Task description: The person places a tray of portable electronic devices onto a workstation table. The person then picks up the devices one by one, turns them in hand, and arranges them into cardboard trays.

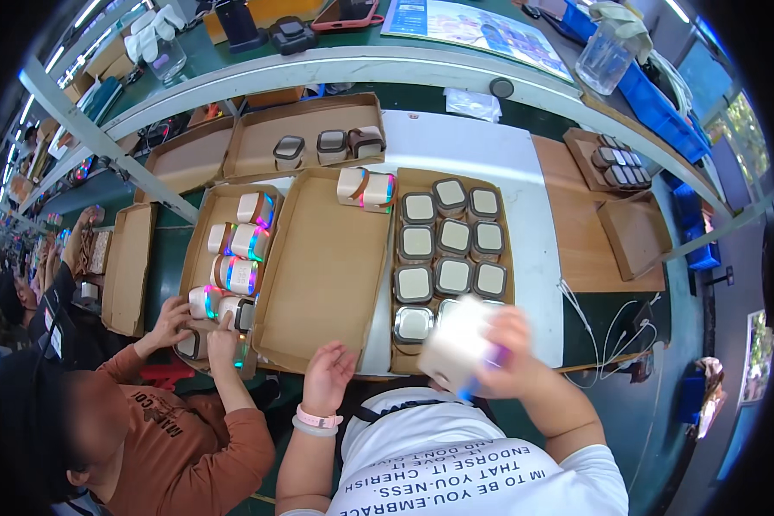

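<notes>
My right hand [509, 354] grips a cream-white, box-shaped device [456, 340] with a purple and blue glow on its side. Motion blurs both, just over the near end of a cardboard tray [505, 258]. In that tray several like devices [452, 275] stand in rows, pale tops framed in dark grey. Near the front edge of a second cardboard tray [318, 267] hovers my left hand [330, 368], palm turned up, fingers loosely curled and apart, holding nothing. Two devices [365, 187] with brown straps lie in that tray's far right corner, one lit in colours.
At my left a co-worker's hands [224, 340] touch lit devices in another cardboard tray [199, 232]. A metal shelf rail [335, 77] crosses above the table's far side. White cables [606, 344] lie at the right; smaller boxes [636, 236] stand beyond.
</notes>
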Available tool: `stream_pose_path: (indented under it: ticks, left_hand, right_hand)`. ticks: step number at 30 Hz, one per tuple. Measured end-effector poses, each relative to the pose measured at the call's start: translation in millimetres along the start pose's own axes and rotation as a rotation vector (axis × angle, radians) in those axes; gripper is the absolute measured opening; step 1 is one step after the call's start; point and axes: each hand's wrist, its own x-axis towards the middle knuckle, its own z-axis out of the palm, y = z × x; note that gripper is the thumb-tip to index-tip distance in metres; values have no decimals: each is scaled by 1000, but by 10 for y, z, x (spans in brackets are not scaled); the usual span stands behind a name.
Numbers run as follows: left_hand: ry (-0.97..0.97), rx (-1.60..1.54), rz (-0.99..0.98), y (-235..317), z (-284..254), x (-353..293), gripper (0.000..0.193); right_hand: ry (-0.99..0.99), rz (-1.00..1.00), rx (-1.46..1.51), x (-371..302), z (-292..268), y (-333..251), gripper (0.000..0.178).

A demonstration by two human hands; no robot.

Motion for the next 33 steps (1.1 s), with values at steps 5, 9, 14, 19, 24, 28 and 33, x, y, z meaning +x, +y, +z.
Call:
stream_pose_path:
  ticks: [5, 9, 14, 19, 24, 28, 33]
  left_hand:
    - [63, 5, 46, -37, -231, -49, 19]
    - [119, 2, 63, -36, -303, -102, 18]
    - [123, 5, 65, -82, -270, -56, 17]
    - [87, 29, 44, -45, -167, 8, 17]
    - [69, 62, 66, 12, -113, 5, 18]
    - [81, 54, 62, -36, -230, 23, 18]
    - [72, 47, 25, -53, -333, 107, 18]
  right_hand:
    - [-257, 716, 218, -878, 646, 403, 92]
    - [-425, 956, 315, -1480, 698, 489, 97]
    - [-412, 895, 104, -1627, 658, 481, 95]
    - [-536, 741, -293, -1818, 573, 494, 88]
    - [-515, 831, -429, -1779, 548, 438, 89]
    - [-615, 863, -486, -1783, 616, 442, 93]
    - [-680, 888, -529, -1681, 622, 400, 92]
